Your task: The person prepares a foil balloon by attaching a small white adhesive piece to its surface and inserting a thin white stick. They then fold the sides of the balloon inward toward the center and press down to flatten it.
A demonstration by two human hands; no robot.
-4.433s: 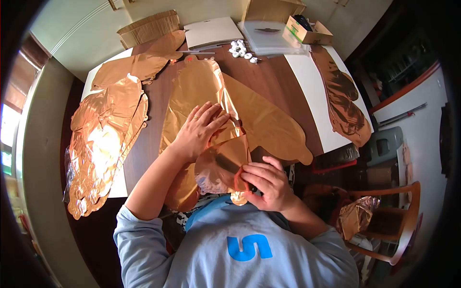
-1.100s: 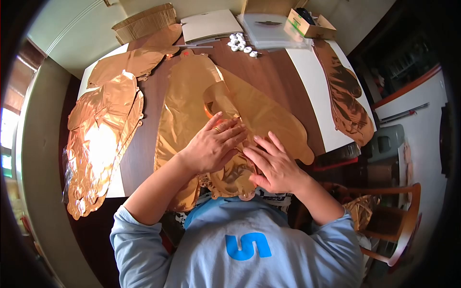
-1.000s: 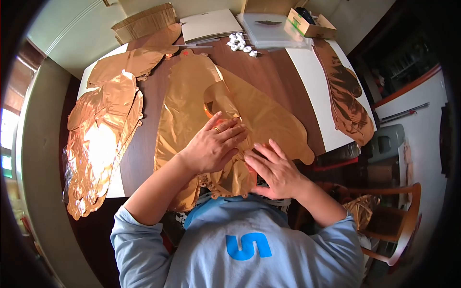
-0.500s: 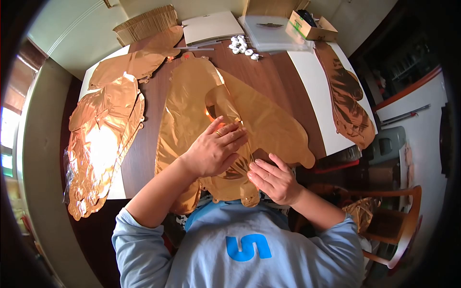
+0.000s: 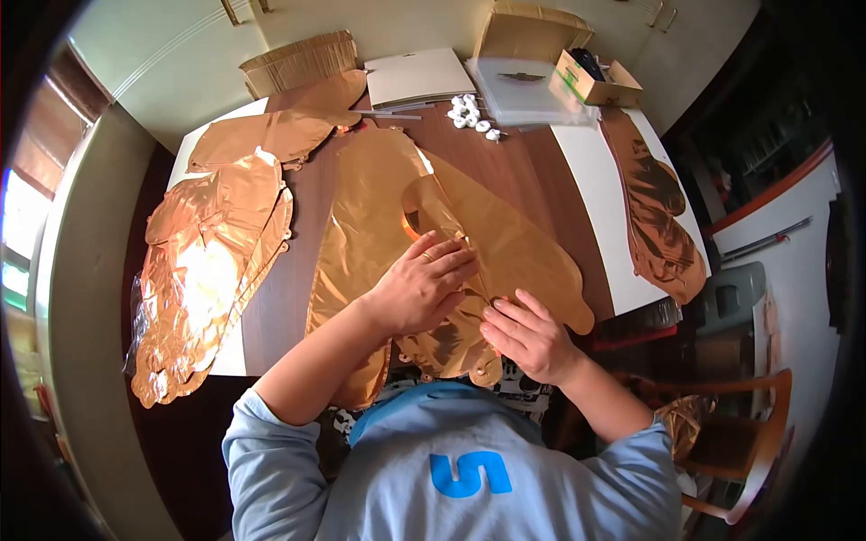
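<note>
A large sheet of copper-gold foil (image 5: 370, 207) lies folded on the brown table, its near edge by my body. My left hand (image 5: 422, 284) rests palm down on the middle of the foil, with its fingers extended and a ring on one of them. To the right and slightly nearer, my right hand (image 5: 530, 337) touches the foil's lower part, fingers stretched out. Whether its fingertips pinch the foil's edge is hidden. A curved fold (image 5: 431, 209) stands just beyond my left hand.
More crumpled foil pieces (image 5: 212, 243) lie at the left. A long foil piece (image 5: 651, 203) is at the right. White rolls (image 5: 467, 112), a white board (image 5: 419, 79), clear plastic sheets (image 5: 523, 86) and a small box (image 5: 600, 81) sit at the back. A wooden chair (image 5: 767, 433) stands right.
The view has shifted, so the table appears a little lower and to the right. Both hands remain on the foil in nearly the same places.
</note>
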